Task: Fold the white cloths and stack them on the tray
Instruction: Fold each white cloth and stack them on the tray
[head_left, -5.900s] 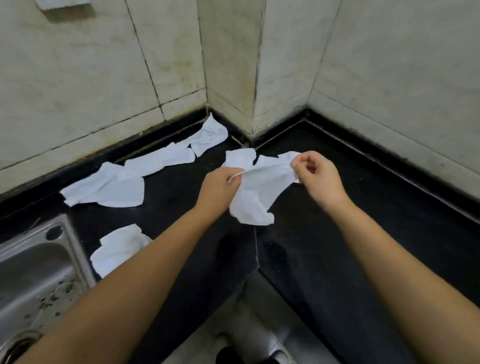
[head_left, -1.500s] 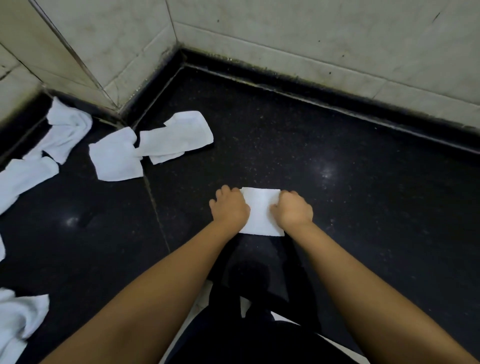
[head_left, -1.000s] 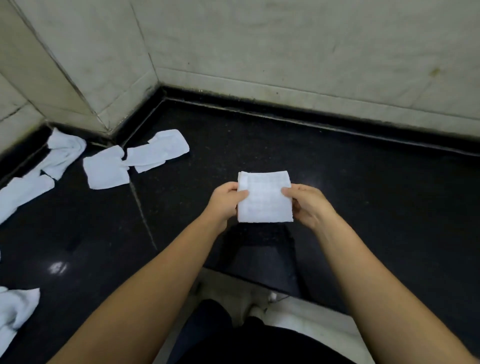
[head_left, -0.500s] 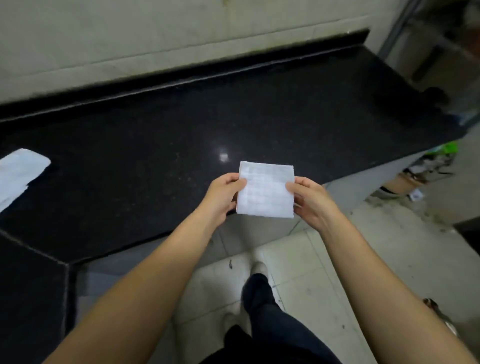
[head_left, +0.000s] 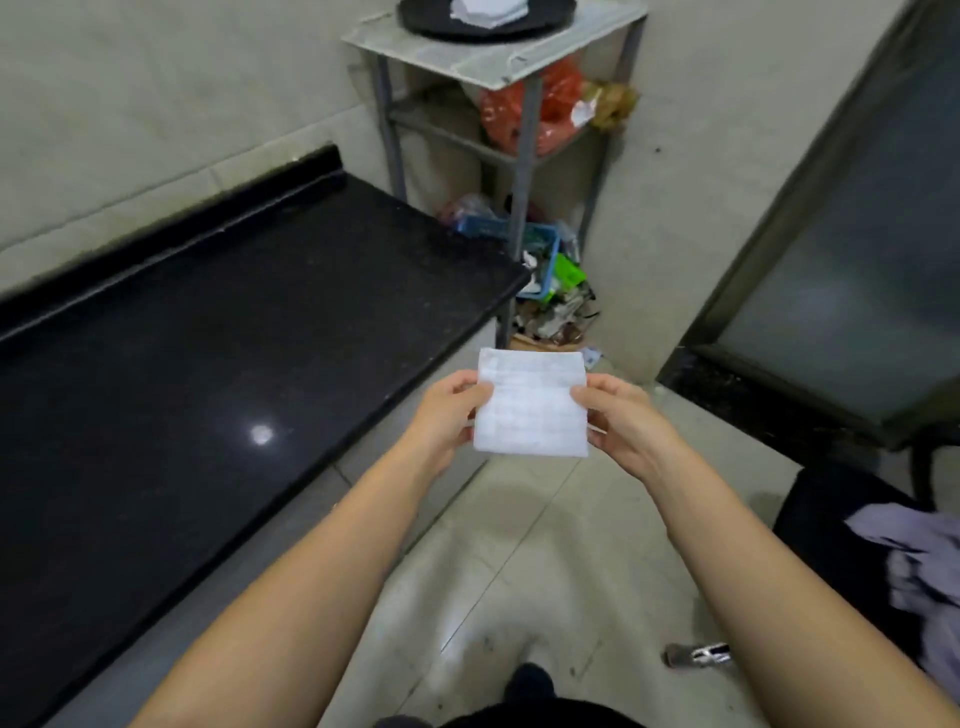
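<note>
Both hands, left hand (head_left: 447, 415) and right hand (head_left: 621, 415), pinch my folded white cloth (head_left: 531, 402) by its side edges above the floor, well short of the tray (head_left: 431, 23) on the shelf; loosening either pinch could unfold it.

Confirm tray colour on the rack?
Black, or very dark: the tray sits atop the rack, folded white cloths on it. Head view.

Tray (head_left: 431, 23) and its folded cloths (head_left: 488, 13), cropped by top edge.
</note>
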